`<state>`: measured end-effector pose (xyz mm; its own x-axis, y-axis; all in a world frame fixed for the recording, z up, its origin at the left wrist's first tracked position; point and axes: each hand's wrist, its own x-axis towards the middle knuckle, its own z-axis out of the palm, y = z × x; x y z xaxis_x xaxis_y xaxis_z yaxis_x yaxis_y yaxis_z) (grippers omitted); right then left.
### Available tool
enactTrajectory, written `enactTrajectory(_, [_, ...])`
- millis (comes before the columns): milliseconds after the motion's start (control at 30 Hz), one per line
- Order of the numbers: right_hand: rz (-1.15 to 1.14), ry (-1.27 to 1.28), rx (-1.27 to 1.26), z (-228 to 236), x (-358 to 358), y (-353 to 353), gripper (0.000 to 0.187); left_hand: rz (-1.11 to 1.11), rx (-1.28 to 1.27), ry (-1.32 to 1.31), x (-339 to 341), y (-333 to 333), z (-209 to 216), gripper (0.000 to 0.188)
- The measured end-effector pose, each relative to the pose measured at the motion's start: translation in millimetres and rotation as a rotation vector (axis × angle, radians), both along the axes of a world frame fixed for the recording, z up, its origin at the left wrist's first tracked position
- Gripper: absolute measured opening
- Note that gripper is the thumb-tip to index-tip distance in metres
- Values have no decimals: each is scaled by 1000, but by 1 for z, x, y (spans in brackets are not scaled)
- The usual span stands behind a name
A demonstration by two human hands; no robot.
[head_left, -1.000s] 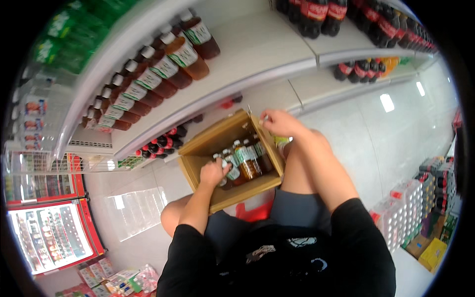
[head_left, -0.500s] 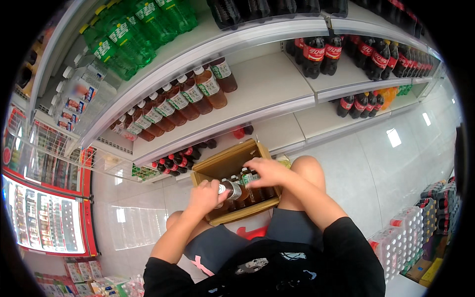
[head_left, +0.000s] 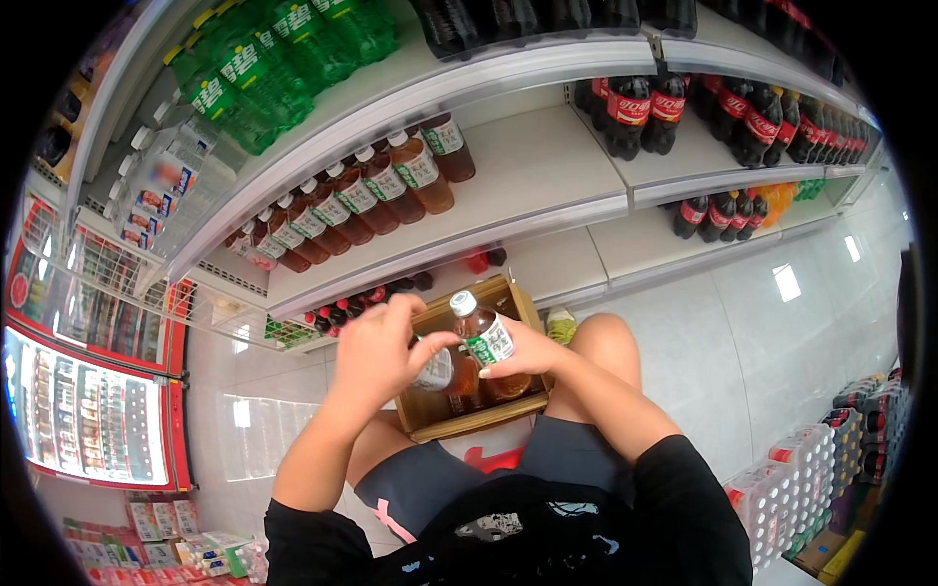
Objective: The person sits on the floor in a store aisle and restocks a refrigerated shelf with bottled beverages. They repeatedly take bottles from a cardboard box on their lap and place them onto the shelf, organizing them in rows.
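My right hand [head_left: 528,349] is wrapped around a bottle of brown drink [head_left: 491,344] with a white cap and green-and-white label, lifted upright above the box. Just left of it, my left hand [head_left: 376,352] holds a second brown-drink bottle [head_left: 436,370], tilted, its cap hidden by the hand. The left thumb and forefinger are spread toward the right-hand bottle. Beneath both hands an open brown cardboard box [head_left: 469,425] sits between my knees; more brown bottles inside it are mostly covered.
In front, a white shelf [head_left: 532,161] carries a row of similar brown-drink bottles [head_left: 337,205]. Dark cola bottles [head_left: 625,112] stand to the right, green bottles [head_left: 239,83] at upper left. A lit drinks cooler [head_left: 83,420] is at left, shrink-wrapped packs [head_left: 787,488] at right.
My right hand has taken hold of a bottle and raised it out of the box. My left hand has moved left and up, its bottle shifting with it.
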<state>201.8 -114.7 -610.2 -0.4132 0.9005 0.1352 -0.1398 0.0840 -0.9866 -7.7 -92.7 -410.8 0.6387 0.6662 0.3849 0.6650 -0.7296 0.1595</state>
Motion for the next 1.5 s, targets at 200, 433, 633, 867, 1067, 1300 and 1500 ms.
enactTrajectory(200, [385,355,-349,5,13,-2,88,-46,215,-130,14,13,31,40])
enactTrajectory(433, [305,682,-394,3,3,-4,101,-54,227,-99,42,10,27,38])
enactTrajectory(633, [222,668,-345,4,15,-2,95,-93,244,-104,52,7,5,32])
enactTrajectory(867, [185,685,-337,7,22,-7,93,-209,178,-389,57,14,-12,23])
enactTrajectory(1067, [133,714,-365,12,20,-6,91,-362,118,-648,52,20,-29,25])
enactTrajectory(1300, [121,716,-373,3,18,-4,88,-20,0,-599,55,17,-35,28])
enactTrajectory(1500, [77,721,-357,-2,20,-2,84,153,157,-303,56,18,-29,40])
